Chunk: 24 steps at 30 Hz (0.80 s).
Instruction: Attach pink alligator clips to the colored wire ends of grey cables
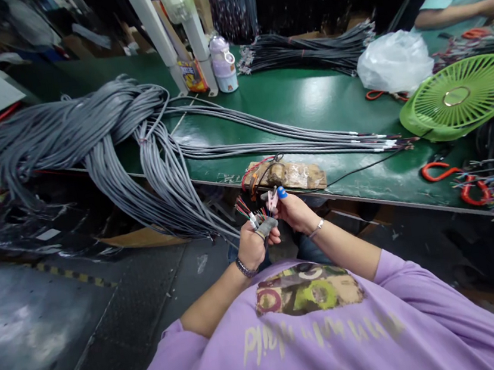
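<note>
My left hand (252,245) is closed around the end of a bundle of grey cables (215,220). Thin coloured wires (243,209) fan out from the cable ends above its fingers, and a grey cover (266,227) sits on the thumb. Just to the right, my right hand (296,212) pinches a small pale pink forked piece (272,200) against the wires; its exact kind is too small to tell. A blue finger cover (281,193) is on one of its digits. Both hands are in front of the table's near edge.
A large heap of grey cables (87,126) covers the left of the green table (322,101). Behind my hands lies a taped wooden block (295,174). A green fan (459,96), plastic bag (396,61), cup (224,68) and red hooks (441,171) stand around. A co-worker's arm (455,14) is at right.
</note>
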### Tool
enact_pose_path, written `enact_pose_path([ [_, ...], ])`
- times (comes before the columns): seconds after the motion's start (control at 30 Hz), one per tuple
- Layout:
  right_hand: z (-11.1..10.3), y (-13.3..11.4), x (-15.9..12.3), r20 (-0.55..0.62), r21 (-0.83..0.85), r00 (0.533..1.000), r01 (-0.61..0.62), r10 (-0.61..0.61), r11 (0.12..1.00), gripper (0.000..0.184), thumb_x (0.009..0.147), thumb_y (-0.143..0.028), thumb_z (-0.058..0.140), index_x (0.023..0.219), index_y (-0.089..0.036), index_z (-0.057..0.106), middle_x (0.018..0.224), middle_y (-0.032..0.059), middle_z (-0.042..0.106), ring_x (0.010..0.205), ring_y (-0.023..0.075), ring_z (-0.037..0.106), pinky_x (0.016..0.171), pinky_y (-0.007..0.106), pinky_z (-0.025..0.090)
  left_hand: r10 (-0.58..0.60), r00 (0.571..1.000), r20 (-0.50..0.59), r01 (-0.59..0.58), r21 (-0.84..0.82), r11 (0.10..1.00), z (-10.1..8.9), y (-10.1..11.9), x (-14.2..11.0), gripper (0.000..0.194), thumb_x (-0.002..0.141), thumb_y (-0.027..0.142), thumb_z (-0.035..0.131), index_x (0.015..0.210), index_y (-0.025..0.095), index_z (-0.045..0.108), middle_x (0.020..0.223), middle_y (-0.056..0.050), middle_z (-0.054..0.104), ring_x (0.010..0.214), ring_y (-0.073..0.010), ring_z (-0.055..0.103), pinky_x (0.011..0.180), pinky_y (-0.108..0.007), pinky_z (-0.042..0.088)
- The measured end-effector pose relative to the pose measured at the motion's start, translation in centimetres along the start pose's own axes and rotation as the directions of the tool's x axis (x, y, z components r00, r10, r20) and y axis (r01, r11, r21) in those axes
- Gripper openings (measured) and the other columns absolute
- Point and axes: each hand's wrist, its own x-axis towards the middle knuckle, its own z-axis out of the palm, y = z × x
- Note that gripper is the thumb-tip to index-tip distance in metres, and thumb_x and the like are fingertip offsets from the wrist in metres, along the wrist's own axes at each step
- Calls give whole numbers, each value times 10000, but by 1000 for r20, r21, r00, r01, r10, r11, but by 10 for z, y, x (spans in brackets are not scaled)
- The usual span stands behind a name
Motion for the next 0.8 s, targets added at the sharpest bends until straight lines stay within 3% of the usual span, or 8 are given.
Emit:
enact_pose_path([
  [0.1, 3, -1, 5, 24, 158, 996, -85, 83, 984, 493, 697, -640, 661, 776, -155, 644, 627, -6, 563, 539, 90, 456, 517, 218, 416, -14, 1000, -9, 13, -8, 1000, 1, -1, 1, 338, 644, 454, 736, 657, 142, 605, 512, -4, 620, 386, -91, 552, 364, -174, 347],
  [0.23, 4, 0, 7, -28, 231, 997, -64, 72, 971, 441, 741, -591, 657, 791, -153, 663, 622, -9, 566, 547, 89, 468, 527, 214, 410, -27, 1000, -11, 27, -6, 1000, 0, -3, 3, 329, 645, 441, 739, 656, 139, 608, 506, -6, 619, 381, -92, 551, 358, -172, 342],
  [0.57, 2, -2, -1, 56, 271, 977, -214, 206, 939, 522, 810, -669, 500, 808, -166, 642, 677, 14, 608, 544, 100, 516, 510, 219, 461, 34, 999, 2, -34, 2, 999, -7, -11, -4, 291, 710, 421, 707, 666, 145, 622, 532, -11, 640, 399, -89, 563, 383, -173, 381],
  [0.8, 2, -7, -1, 92, 253, 984, -170, 151, 952, 350, 796, -502, 645, 810, -153, 639, 626, -21, 565, 530, 76, 475, 512, 195, 471, 89, 991, -101, -93, -42, 995, -4, -9, -6, 265, 713, 396, 709, 677, 148, 624, 539, 2, 640, 407, -87, 572, 385, -170, 386],
])
